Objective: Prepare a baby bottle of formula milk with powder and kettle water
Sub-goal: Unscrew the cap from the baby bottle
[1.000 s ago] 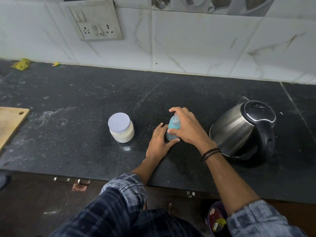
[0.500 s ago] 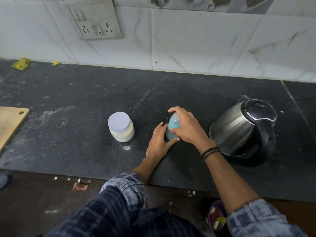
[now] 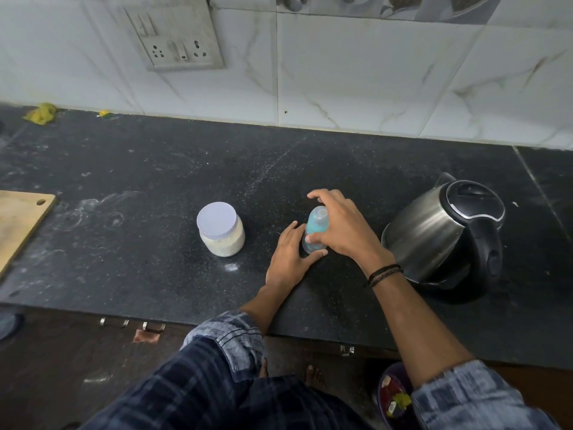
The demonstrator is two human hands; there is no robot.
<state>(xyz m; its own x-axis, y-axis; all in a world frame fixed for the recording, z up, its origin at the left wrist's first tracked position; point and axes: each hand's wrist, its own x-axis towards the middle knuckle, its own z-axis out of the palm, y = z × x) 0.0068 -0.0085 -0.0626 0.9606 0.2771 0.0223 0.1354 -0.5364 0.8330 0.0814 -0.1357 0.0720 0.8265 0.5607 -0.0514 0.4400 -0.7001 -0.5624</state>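
Blue baby bottle (image 3: pixel 314 226) unmoved since earlier frame. Left hand (image 3: pixel 286 259) still cups its base from 7 o'clock; right hand (image 3: pixel 344 229) grips its top from 3 o'clock.

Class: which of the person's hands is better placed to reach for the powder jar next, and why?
Left, probably. The left hand holds the bottle on the side nearest the jar; the right hand would have to cross over.

One baby bottle (image 3: pixel 314 226), one powder jar (image 3: pixel 220 232), one kettle (image 3: pixel 431 234), one board (image 3: pixel 18 221), two hands — left hand (image 3: pixel 288 260), right hand (image 3: pixel 345 228)
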